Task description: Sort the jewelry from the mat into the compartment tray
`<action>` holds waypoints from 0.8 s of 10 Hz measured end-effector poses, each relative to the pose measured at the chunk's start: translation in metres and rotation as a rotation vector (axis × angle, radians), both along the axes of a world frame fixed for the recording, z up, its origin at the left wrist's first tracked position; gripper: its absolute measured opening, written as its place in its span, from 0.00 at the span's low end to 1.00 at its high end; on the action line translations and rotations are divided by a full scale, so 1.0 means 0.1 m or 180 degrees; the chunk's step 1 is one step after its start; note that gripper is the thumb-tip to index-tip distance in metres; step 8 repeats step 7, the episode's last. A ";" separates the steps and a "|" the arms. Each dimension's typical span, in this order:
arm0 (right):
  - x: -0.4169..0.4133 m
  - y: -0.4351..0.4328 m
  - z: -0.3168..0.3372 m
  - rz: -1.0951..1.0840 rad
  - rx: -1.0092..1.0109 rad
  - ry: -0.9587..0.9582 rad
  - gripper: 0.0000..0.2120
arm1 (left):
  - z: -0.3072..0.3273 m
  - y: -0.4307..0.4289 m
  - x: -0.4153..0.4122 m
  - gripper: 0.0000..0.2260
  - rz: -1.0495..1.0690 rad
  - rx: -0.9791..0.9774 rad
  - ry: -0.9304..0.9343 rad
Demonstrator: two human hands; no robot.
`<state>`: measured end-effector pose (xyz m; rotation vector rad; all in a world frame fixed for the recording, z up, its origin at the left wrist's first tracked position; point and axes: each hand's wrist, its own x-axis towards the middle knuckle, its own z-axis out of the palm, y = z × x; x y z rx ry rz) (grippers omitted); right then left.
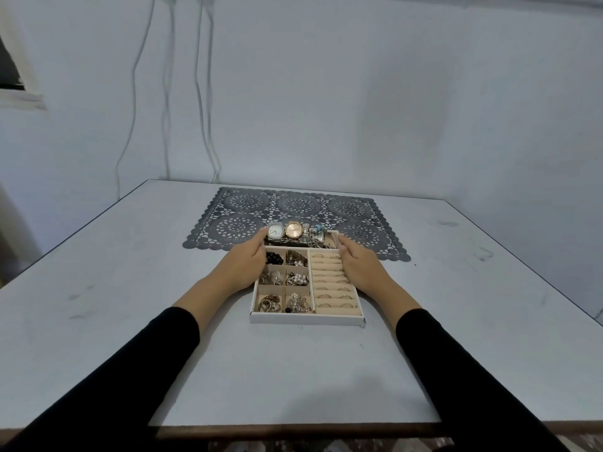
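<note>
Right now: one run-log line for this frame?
stage: sorting looks done | left hand: holds tray left wall | right hand: holds right wall | mat: nothing loose seen | watches: far compartment

White table (130, 288) bears dark mat (349, 208) and compartment tray (306, 319).

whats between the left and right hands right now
Head view: the compartment tray lies between the left hand and right hand, a silver watch and gold watch in its far row.

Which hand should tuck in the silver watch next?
Left, probably. The left hand holds the tray edge right beside the silver watch; the right hand is across the tray.
</note>
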<state>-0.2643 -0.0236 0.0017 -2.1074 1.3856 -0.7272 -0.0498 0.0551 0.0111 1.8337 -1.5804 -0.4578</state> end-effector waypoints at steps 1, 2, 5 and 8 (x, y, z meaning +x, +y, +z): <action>-0.01 -0.02 0.00 0.0014 0.0006 -0.0062 0.20 | -0.03 -0.03 0.02 0.21 0.0023 -0.0003 0.0009; -0.02 -0.02 0.00 0.0030 0.0068 -0.0108 0.21 | -0.05 -0.03 0.03 0.21 0.0031 -0.0006 0.0013; -0.38 0.60 0.22 0.0373 0.0353 0.0312 0.16 | 0.11 0.68 -0.09 0.10 0.0148 0.0559 -0.0019; -0.86 1.58 0.11 -0.0492 -0.0285 -0.0277 0.27 | -0.11 1.62 -0.35 0.25 0.0591 -0.0130 -0.0045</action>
